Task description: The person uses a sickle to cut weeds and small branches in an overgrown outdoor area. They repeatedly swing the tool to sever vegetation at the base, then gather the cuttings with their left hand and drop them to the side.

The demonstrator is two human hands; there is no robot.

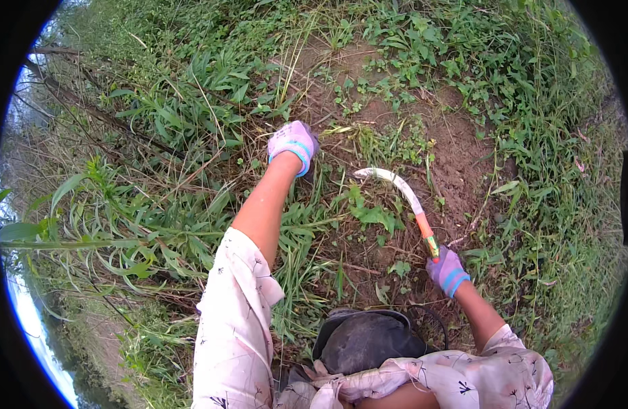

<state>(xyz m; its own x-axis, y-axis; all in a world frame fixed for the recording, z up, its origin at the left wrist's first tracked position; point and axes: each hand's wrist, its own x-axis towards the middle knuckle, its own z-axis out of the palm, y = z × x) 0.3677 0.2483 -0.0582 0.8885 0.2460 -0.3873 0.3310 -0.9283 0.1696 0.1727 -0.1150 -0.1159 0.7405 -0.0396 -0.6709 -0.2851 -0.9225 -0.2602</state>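
My right hand (447,271), in a lilac knit glove with a blue-striped cuff, grips the handle of a sickle (407,193). Its curved, pale blade reaches up and to the left over low weeds, and its tip points towards my left hand. The handle end is orange with a multicoloured section near my fingers. My left hand (293,144), in a matching glove, is curled low among grass stems and dry stalks. Its fingers face away from me, so whether any stems are inside them is hidden. The blade and the left hand are apart.
Bare brown soil (460,148) lies beyond the sickle and to its right. Leafy weeds (165,110) and dry woody branches (104,117) crowd the left. Dense grass (564,204) stands at the right. A dark rounded object (370,340) sits close before my body.
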